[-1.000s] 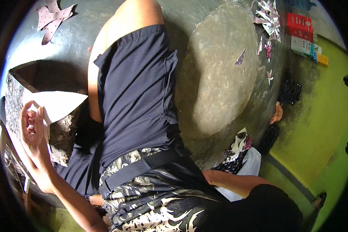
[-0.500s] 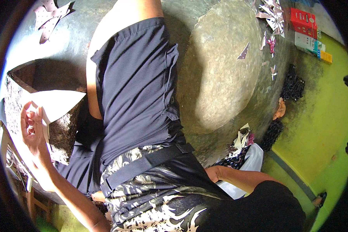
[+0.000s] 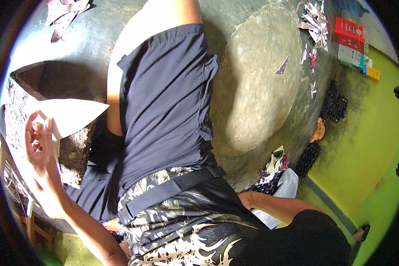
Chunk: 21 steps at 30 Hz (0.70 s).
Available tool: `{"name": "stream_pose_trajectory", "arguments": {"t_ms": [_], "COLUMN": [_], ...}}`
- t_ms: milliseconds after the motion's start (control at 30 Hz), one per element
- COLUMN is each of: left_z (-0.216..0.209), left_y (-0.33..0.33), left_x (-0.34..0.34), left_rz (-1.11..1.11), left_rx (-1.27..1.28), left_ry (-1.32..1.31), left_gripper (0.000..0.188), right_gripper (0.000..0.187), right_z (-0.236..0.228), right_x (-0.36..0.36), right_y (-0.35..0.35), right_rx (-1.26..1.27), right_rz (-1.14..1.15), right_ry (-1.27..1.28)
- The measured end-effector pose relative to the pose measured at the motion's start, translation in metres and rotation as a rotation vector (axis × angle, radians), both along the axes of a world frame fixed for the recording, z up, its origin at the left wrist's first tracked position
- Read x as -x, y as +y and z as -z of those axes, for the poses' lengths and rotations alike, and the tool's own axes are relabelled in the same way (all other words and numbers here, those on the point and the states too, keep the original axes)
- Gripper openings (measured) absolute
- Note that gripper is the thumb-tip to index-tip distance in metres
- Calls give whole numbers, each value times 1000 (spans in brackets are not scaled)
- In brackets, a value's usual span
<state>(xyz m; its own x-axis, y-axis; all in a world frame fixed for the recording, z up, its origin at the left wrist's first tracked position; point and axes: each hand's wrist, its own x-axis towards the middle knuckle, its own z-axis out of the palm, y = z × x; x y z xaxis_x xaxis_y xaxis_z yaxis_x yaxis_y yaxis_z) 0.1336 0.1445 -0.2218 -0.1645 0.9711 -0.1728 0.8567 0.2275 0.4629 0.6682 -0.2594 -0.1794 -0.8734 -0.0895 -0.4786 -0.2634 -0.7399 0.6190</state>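
My left hand (image 3: 40, 137) is closed, its fingers curled against the near edge of a white pointed sheet (image 3: 75, 114). The sheet tapers to a tip toward my leg; bright light hides whether it is paper or leather. It is above a rough, fibrous block (image 3: 75, 153) that looks like a stump with a dark top. My right forearm (image 3: 275, 203) comes in from the right. Most of my right hand (image 3: 244, 198) is hidden behind my shirt, so its fingers do not show. Beside it lie a white cloth or bag (image 3: 289, 184) and dark patterned scraps (image 3: 272, 179).
My leg in dark shorts (image 3: 164, 97) stretches across the grey floor (image 3: 248, 102). Dotted cut pieces (image 3: 66, 17) lie far left; pale scraps (image 3: 315, 26) lie far right near a red box (image 3: 349, 33). Black tangled strips (image 3: 334, 102) rest along the green wall (image 3: 363, 146).
The whole view has shifted slightly, so leg, block and scraps appear a little further right or lower. My left hand keeps its hold on the white sheet.
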Motion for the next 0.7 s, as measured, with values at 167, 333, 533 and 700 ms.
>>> {"name": "stream_pose_trajectory", "arguments": {"t_ms": [167, 333, 533, 700], "left_z": [9, 8, -17, -26], "left_y": [6, -1, 4, 8], "left_x": [-12, -28, -41, -45], "left_rz": [-117, -258, -84, -91], "left_rx": [-17, -59, -237, -242], "left_ry": [-117, -206, -156, -220], "left_gripper": [38, 41, 39, 38], "right_gripper": [35, 33, 32, 30], "right_z": [5, 18, 36, 43], "right_x": [-11, -33, -45, -50], "right_y": [17, 62, 121, 151], "right_rx": [-34, -120, -256, -318], "right_rz": [-102, -327, -546, -642], "right_ry": [-40, -149, -265, -309]}}
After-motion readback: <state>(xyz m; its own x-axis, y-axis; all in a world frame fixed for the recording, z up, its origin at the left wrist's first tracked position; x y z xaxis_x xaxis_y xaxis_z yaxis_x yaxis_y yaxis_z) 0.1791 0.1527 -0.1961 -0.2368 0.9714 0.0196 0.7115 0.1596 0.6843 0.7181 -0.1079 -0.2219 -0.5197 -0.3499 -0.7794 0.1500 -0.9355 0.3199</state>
